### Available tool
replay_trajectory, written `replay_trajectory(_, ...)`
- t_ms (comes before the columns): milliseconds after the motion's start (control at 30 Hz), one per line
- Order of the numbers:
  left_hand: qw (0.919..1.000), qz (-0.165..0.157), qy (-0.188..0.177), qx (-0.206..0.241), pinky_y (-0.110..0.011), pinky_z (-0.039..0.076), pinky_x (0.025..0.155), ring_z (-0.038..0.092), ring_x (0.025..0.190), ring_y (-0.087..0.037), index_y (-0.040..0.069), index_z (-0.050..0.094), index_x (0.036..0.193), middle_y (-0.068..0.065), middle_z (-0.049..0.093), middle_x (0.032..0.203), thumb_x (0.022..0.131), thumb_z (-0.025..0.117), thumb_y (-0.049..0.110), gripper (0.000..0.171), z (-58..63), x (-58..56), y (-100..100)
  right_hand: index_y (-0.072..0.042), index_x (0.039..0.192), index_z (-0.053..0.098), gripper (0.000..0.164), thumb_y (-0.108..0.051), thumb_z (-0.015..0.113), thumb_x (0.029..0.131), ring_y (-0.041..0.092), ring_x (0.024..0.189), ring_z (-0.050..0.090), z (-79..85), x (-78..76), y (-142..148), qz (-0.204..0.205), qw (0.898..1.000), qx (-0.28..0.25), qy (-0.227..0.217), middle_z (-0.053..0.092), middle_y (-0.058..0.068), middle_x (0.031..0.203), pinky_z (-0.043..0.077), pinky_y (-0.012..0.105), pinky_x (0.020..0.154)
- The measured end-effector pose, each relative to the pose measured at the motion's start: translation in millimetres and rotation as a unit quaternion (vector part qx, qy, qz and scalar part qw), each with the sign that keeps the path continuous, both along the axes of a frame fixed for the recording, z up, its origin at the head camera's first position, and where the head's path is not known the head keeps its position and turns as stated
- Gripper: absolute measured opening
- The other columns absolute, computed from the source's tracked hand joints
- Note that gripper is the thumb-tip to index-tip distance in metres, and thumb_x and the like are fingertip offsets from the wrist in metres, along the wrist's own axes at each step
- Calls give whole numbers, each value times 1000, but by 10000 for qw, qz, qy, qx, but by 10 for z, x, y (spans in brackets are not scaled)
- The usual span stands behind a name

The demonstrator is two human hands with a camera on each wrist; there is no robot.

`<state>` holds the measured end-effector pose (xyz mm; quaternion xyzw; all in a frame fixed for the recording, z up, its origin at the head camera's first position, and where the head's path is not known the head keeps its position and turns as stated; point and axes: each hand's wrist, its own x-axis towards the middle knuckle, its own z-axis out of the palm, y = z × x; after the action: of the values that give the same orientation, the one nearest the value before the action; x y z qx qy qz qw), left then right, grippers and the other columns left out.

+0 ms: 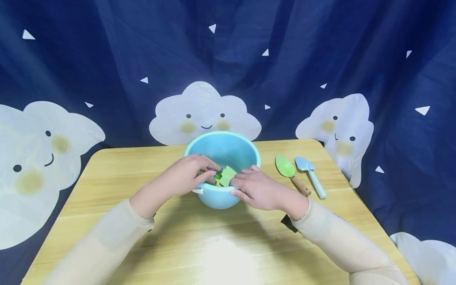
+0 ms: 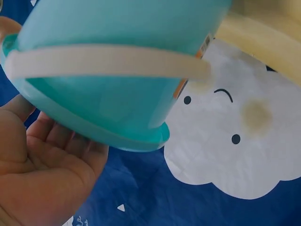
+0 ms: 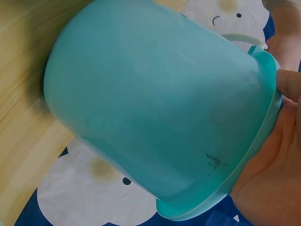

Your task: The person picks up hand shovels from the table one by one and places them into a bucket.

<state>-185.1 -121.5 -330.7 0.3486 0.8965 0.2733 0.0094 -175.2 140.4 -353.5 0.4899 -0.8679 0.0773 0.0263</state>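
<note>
A light blue toy bucket [image 1: 218, 200] stands upright at the far middle of the table, its white handle [image 2: 108, 61] hanging down outside. My left hand [image 1: 187, 174] reaches over the left rim, fingers inside; whether they pinch anything is hidden. Beside those fingertips lie a light green flat piece [image 1: 227, 175] and small darker green and yellow bits. My right hand [image 1: 261, 190] grips the front right rim, thumb outside and fingers bent over into the bucket, close to the green piece. In the right wrist view the thumb [image 3: 289, 84] touches the rim.
Right of the bucket lie a green trowel [image 1: 285, 166] with a wooden handle and a blue trowel [image 1: 304, 163] with a pale handle. The wooden table [image 1: 142, 174] ends at a dark blue curtain [image 1: 117, 59] printed with clouds.
</note>
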Motion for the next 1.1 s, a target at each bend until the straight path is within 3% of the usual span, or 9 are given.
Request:
replay_trajectory(100,9984,-119,542,142,-37,48,93,62,109,-14,16,76,104,6,70,117,99,64,23,14,-83,73,-28,-20,96,57,22,-37,47,106,14,83,44,4,-1,-5,0,10000,-2,3,48,-11,83,28,33,80)
replay_trajectory(233,9926,-180,1186,184,-39,47,94,63,104,-16,15,73,102,5,71,106,98,65,28,16,-206,155,-57,-21,96,57,22,-37,47,106,14,83,44,16,-1,-13,-11,10000,30,1,47,-11,82,28,33,80)
replay_trajectory(400,9863,-155,1625,251,-42,44,97,62,103,-14,18,73,98,9,69,98,97,65,35,18,-323,218,-65,-21,96,58,20,-36,49,105,13,82,44,40,8,-18,-25,10000,25,-20,47,-12,82,28,33,79)
replay_trajectory(633,9825,-92,1812,424,-42,43,94,63,99,-13,20,71,96,12,70,94,93,69,37,17,-421,278,-58,-21,97,58,19,-36,50,105,14,82,44,38,22,-27,-26,10000,-9,19,48,-12,82,29,33,79)
replay_trajectory(1100,9831,82,1662,764,-43,36,99,62,99,-11,20,70,95,10,69,94,92,71,38,18,-544,274,-12,-21,95,58,15,-32,54,103,14,82,44,12,44,-14,-93,9998,-171,-100,51,-11,84,29,34,79)
